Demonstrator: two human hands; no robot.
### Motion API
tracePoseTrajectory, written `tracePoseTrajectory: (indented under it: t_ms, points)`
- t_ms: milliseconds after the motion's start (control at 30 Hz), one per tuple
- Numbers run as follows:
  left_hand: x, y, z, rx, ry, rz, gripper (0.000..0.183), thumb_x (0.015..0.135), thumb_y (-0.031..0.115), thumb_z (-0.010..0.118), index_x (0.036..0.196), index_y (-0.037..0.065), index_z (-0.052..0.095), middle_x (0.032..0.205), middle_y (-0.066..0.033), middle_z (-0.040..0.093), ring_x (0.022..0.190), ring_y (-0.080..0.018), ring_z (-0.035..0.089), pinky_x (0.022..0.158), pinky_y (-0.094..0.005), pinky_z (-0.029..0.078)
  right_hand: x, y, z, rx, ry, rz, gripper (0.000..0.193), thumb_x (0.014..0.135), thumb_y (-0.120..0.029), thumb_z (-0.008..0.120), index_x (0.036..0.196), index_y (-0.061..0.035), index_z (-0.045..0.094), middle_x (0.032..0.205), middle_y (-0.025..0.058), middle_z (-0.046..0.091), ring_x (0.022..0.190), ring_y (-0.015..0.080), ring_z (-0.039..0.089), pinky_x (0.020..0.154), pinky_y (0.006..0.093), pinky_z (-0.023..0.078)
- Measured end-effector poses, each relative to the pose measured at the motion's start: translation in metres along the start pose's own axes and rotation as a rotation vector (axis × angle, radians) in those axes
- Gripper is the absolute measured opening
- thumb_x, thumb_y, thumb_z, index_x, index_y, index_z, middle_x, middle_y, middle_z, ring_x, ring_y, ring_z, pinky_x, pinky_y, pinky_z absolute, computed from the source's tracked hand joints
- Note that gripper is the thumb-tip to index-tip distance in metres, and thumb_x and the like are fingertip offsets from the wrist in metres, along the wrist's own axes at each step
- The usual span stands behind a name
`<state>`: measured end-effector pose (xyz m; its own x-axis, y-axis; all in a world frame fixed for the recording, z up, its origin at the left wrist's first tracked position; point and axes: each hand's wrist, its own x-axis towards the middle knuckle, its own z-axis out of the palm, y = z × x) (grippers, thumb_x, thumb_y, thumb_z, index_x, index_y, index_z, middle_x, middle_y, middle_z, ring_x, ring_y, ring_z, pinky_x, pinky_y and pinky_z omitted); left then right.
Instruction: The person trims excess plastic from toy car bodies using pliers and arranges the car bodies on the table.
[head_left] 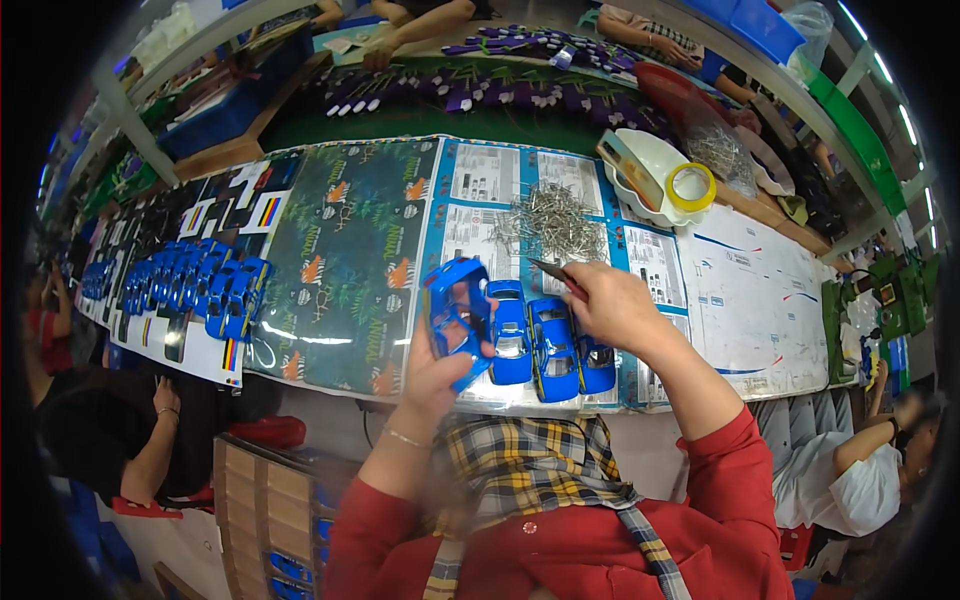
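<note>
A blue toy car body shell [460,305] is in my left hand [432,375], its hollow side with window openings showing. The fingers and thumb wrap around its edges. My right hand [612,305] grips a slim dark pointed tool, perhaps tweezers [550,270], with its tip at the near edge of a loose heap of thin metal pins [555,225]. Between and below the hands, blue toy cars stand side by side: one [511,345] beside the held shell, another [554,355] in the middle, and a third [597,370] partly under my right wrist.
To the left, rows of blue toy cars [230,295] stand on the table. A white bowl [640,150] holding a tape roll [690,187] sits at the far right, near a clear bag of metal pieces [718,155]. Co-workers sit on both sides and across, by purple parts [460,95].
</note>
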<state>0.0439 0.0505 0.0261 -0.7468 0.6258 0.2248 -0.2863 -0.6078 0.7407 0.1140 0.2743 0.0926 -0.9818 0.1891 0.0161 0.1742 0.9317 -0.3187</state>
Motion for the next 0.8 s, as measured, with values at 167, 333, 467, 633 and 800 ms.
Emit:
tracePoseTrajectory:
  t_ms: [167,333,467,633,800]
  points:
    - [0.01,-0.005,-0.004,-0.063,-0.051,-0.081,0.067,0.077,0.008,0.059,0.139,0.005,0.035,0.123,-0.0195,0.056,0.09,-0.0184,0.062,0.08,-0.0315,0.053,0.012,0.01,-0.009,-0.1,-0.176,0.126,0.023,0.086,-0.024,0.061,0.102,-0.0064,0.064,0.093,0.0177,0.067,0.089,0.0381,0.064,0.078,0.0456,0.05]
    - [0.032,-0.012,0.003,0.032,-0.033,-0.036,0.06,0.085,0.014,0.055,0.14,0.004,0.034,0.124,-0.0223,0.054,0.087,-0.0203,0.065,0.077,-0.0335,0.056,0.016,0.017,-0.01,0.187,-0.214,0.058,0.027,0.086,-0.025,0.062,0.104,-0.0042,0.063,0.087,0.0168,0.067,0.083,0.0317,0.065,0.075,0.0401,0.05]
    - [0.049,-0.013,0.008,0.049,0.048,-0.093,0.053,0.085,0.009,0.054,0.135,0.005,0.039,0.121,-0.0168,0.057,0.084,-0.02,0.065,0.075,-0.0333,0.056,0.013,0.019,0.002,0.467,-0.235,0.039,0.027,0.088,-0.023,0.061,0.103,-0.0007,0.062,0.08,0.0091,0.063,0.073,0.0183,0.06,0.067,0.0326,0.049]
    - [0.077,-0.025,0.026,0.297,0.093,-0.099,0.045,0.083,0.021,0.067,0.12,0.002,0.049,0.088,-0.0056,0.06,0.071,-0.0121,0.058,0.069,-0.0274,0.049,0.0,0.018,-0.001,0.725,-0.238,0.208,0.025,0.087,-0.019,0.06,0.102,0.0009,0.062,0.077,0.0035,0.06,0.067,0.0128,0.056,0.06,0.0282,0.046]
    - [0.098,-0.02,0.049,0.373,0.125,-0.153,0.049,0.075,0.026,0.069,0.112,-0.001,0.052,0.084,-0.0074,0.062,0.065,-0.0127,0.058,0.06,-0.0277,0.048,-0.009,0.026,-0.006,0.83,-0.251,0.289,0.025,0.086,-0.018,0.06,0.103,-0.0003,0.061,0.077,0.0027,0.06,0.064,0.0107,0.052,0.057,0.0263,0.043]
